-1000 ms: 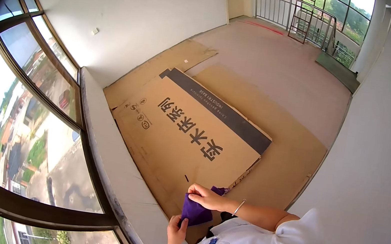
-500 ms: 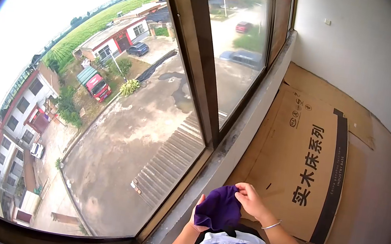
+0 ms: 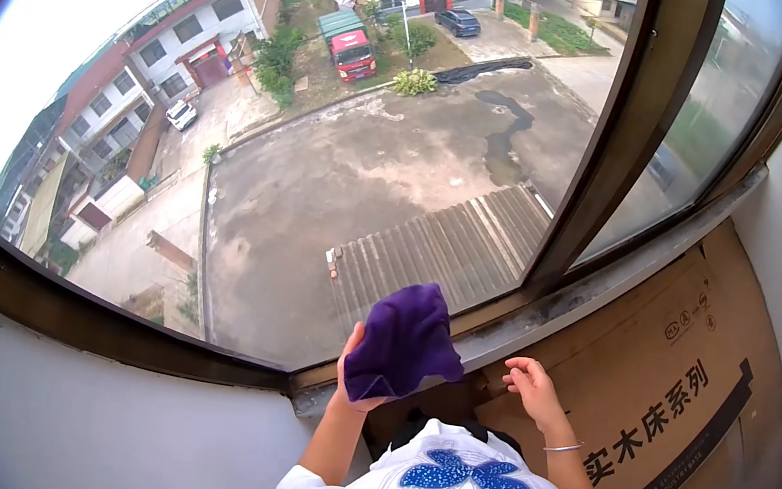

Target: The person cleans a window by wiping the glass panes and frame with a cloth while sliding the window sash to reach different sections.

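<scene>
A purple cloth point(image 3: 405, 343) lies draped over my left hand point(image 3: 345, 390), in front of the window. My left thumb shows along the cloth's left edge; most of the fingers are hidden beneath it. To the right, my right hand point(image 3: 537, 392) is apart from the cloth, its fingers loosely bent and slightly spread, with nothing in them. A silver bangle point(image 3: 565, 447) circles my right wrist. Behind the cloth is the large window pane point(image 3: 312, 233).
A narrow window sill point(image 3: 606, 297) runs along the dark window frame point(image 3: 616, 157). Below it, a large flat cardboard box point(image 3: 633, 382) with black lettering leans or lies at the right. A white wall point(image 3: 117, 386) stands under the window at the left.
My right hand has let go of the cloth and moved away to the right. The cloth is now raised on my left hand, and the view has turned left toward the window.
</scene>
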Tool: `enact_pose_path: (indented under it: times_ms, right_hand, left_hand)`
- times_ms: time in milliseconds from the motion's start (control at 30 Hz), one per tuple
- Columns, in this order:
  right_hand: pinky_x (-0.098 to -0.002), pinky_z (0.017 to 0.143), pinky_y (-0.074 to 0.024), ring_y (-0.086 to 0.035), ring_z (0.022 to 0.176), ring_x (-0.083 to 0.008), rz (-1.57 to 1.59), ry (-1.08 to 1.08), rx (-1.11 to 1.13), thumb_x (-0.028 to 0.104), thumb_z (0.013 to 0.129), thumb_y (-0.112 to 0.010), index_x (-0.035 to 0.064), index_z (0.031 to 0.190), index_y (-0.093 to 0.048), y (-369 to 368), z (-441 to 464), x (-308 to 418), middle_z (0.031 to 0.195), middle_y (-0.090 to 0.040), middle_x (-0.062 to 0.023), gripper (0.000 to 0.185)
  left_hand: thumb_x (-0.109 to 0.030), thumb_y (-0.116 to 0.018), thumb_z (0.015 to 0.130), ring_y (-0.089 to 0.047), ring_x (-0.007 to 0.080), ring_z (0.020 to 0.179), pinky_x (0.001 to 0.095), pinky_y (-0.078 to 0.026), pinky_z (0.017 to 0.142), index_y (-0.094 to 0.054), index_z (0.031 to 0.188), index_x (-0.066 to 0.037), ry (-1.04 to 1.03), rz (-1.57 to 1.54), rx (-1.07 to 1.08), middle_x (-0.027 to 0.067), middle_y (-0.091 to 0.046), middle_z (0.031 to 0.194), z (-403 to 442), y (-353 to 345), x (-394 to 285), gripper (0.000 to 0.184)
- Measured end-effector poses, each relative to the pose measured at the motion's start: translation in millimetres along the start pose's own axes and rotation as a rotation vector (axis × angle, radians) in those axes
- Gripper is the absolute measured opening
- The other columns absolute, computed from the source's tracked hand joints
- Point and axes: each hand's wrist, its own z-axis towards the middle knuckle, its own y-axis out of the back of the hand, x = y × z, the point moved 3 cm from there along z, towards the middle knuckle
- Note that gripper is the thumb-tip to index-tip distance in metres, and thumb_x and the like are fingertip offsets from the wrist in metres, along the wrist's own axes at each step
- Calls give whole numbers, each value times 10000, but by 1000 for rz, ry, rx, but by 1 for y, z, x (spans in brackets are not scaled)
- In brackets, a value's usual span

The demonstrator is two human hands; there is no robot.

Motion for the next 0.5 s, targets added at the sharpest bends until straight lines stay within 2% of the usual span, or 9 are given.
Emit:
enact_pose_path:
  times_ms: [67, 200, 233, 267, 300, 367, 433, 500]
  right_hand:
    - [-260, 795, -491, -594, 939, -124, -19, 15, 27, 153, 978, -492, 27, 1135, -559, 16, 12, 3, 1063, -593, -42, 212]
    - [-260, 787, -486, -594, 917, -124, -45, 33, 79, 157, 979, -491, 26, 1101, -576, 34, 24, 14, 1044, -601, -42, 199]
    - [-259, 786, -485, -594, 913, -124, -49, 34, 72, 158, 979, -489, 26, 1091, -581, 38, 28, 16, 1040, -603, -43, 196]
    - [-257, 783, -484, -598, 905, -124, -39, 30, 73, 165, 983, -483, 30, 1080, -587, 41, 30, 13, 1036, -609, -44, 196]
    - [-257, 783, -484, -598, 905, -124, -41, 27, 90, 165, 983, -483, 30, 1080, -587, 44, 31, 10, 1036, -609, -44, 196]
    - [-258, 780, -485, -603, 895, -126, -9, -34, 93, 171, 987, -476, 32, 1082, -587, 49, 32, 3, 1039, -612, -44, 202]
    - [-256, 777, -486, -607, 888, -125, -10, -58, 112, 175, 989, -473, 35, 1079, -590, 56, 35, -5, 1030, -616, -48, 204]
    - [-255, 773, -489, -610, 877, -123, 31, -120, 107, 178, 990, -471, 37, 1073, -592, 59, 40, -17, 1013, -623, -51, 203]
  left_hand:
    - [-471, -387, 974, -361, 344, 1345, 496, -252, 1130, -310, 1442, -14, -320, 282, 51, 173, -354, 1474, -20, -54, -42, 658]
    - [-510, -407, 956, -322, 433, 1340, 542, -260, 1107, -178, 1475, 9, -1235, 899, 522, 218, -233, 1513, -68, -205, -130, 769]
    - [-519, -403, 953, -343, 442, 1324, 543, -278, 1098, -197, 1463, 8, -1578, 1095, 137, 245, -251, 1494, -76, -233, -147, 763]
    - [-501, -431, 952, -436, 426, 1238, 532, -343, 1053, -241, 1435, 12, -1816, 1314, 56, 249, -377, 1403, -71, -259, -163, 729]
    - [-502, -419, 961, -472, 393, 1173, 493, -366, 1029, -321, 1363, 20, -1977, 1557, -165, 235, -427, 1313, -65, -274, -186, 666]
    - [-505, -394, 979, -544, 328, 1044, 415, -411, 980, -483, 1219, 37, -2306, 1934, -833, 206, -527, 1133, -51, -304, -230, 600]
    - [-557, -316, 971, -535, 390, 1037, 477, -404, 938, -500, 1217, 62, -2638, 2323, -1100, 257, -530, 1096, -29, -321, -256, 691]
    - [-557, -322, 967, -520, 397, 1052, 489, -389, 941, -511, 1202, 59, -2371, 2258, -1064, 262, -520, 1082, -31, -326, -259, 686]
